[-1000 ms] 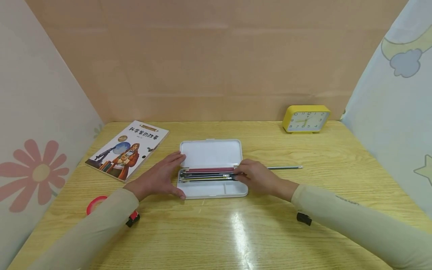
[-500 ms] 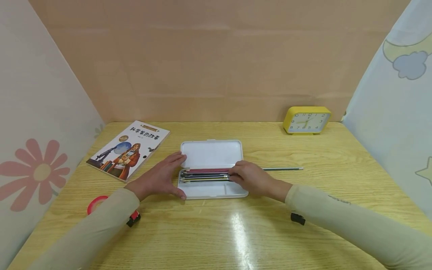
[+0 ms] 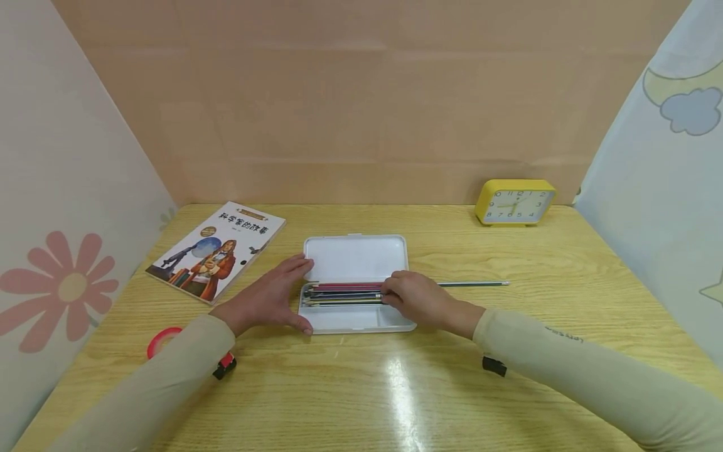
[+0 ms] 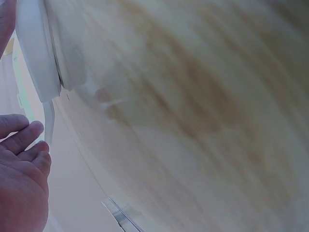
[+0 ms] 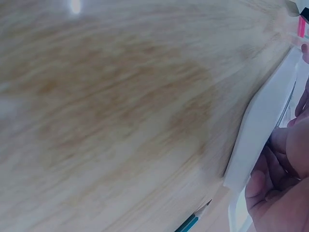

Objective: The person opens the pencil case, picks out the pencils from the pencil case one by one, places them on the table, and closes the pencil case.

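Note:
A white pencil case (image 3: pixel 339 321) lies with its lid (image 3: pixel 356 257) raised and leaning back; several pencils (image 3: pixel 344 297) fill its rear compartment, including a red one. Around the case's left end my left hand (image 3: pixel 271 295) is spread, thumb at the front corner and fingers beside the lid; the left wrist view shows those fingers (image 4: pixel 24 137) loosely bent. My right hand (image 3: pixel 415 298) reaches into the case's right end, its curled fingers pinching a pencil by the eraser end. Those fingertips are mostly hidden. Behind that hand a green pencil (image 3: pixel 474 284) lies on the table, its sharpened tip (image 5: pixel 203 209) showing in the right wrist view.
A book (image 3: pixel 217 251) lies at the left, and a yellow clock (image 3: pixel 515 202) stands at the back right. My left sleeve partly covers a red round thing (image 3: pixel 158 339). Patterned walls flank the wooden table (image 3: pixel 361 402); a tan wall closes the back.
My right hand has shifted slightly left over the pencils, covering more of their eraser ends. My left hand stays at the case's left end, and the pencil on the table has not moved.

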`<state>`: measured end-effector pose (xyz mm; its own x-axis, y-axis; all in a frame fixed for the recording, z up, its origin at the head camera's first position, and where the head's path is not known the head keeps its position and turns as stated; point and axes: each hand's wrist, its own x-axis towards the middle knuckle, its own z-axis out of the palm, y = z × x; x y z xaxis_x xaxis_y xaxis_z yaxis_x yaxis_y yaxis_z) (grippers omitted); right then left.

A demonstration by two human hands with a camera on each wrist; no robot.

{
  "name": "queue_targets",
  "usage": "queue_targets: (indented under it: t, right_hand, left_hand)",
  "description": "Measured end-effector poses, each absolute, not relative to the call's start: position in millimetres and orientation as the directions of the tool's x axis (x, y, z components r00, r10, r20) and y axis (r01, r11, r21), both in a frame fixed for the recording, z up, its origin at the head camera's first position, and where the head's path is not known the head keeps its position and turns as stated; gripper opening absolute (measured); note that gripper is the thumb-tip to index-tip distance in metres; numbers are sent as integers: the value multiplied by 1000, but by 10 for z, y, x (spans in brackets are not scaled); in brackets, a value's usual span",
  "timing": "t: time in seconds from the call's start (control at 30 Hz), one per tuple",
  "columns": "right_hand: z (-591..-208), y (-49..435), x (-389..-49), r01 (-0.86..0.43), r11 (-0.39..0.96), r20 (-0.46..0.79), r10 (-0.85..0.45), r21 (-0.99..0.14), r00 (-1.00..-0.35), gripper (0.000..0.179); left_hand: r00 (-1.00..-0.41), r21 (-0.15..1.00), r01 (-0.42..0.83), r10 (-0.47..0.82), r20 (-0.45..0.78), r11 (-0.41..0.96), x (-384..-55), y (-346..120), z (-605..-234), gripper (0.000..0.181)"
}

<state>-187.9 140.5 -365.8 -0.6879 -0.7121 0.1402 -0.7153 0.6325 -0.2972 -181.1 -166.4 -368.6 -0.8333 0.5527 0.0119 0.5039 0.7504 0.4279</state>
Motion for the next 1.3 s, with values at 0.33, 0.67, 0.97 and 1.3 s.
queue_targets:
  t: [0.33,0.67,0.97,1.3]
  right_hand:
    - [-3658,1387,-1849,-700,640,135,-700,-315,-701,5]
    - [-3731,1466,-1817,-722,612,262,-675,-323,-690,3]
    - [-3691,1599,-1778,-636,650,205,-615,-415,-762,4]
    - [-3710,1895,-1727,-635,641,233,-601,-431,-764,2]
  left_hand:
    - [-830,423,509,558,10,750,-1809,-1645,-3679,122]
    - [-832,425,510,554,24,748,-1806,-1636,-3691,121]
    - [-834,426,501,551,6,754,-1808,-1642,-3695,121]
    - [-838,418,499,546,8,760,-1804,-1654,-3681,123]
